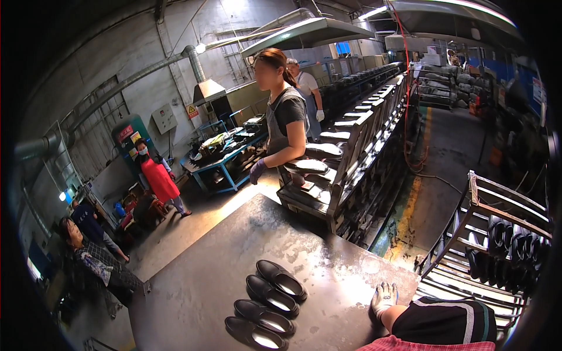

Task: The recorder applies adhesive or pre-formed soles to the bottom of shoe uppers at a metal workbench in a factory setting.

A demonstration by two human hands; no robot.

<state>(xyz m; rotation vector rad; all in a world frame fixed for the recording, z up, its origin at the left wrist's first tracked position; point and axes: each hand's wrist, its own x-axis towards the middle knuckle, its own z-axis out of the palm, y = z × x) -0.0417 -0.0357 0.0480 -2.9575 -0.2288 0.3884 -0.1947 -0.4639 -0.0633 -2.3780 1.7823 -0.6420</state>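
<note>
My right hand point(384, 298), in a pale work glove, rests on the right edge of a grey metal tabletop point(193, 281) with its fingers spread and nothing in them. My left hand is out of the picture. Left of the gloved hand, several black slip-on shoes point(281, 279) lie side by side on the metal, toes to the upper left and pale insoles showing. A gap of bare tabletop separates them from my fingers.
Beyond the table runs a long conveyor rack point(345, 169) carrying shoes. A person point(288, 111) in an apron and purple glove stands beside it. At right is a metal shelf rack point(468, 205) with black shoes. A person in a red apron point(159, 178) stands far left.
</note>
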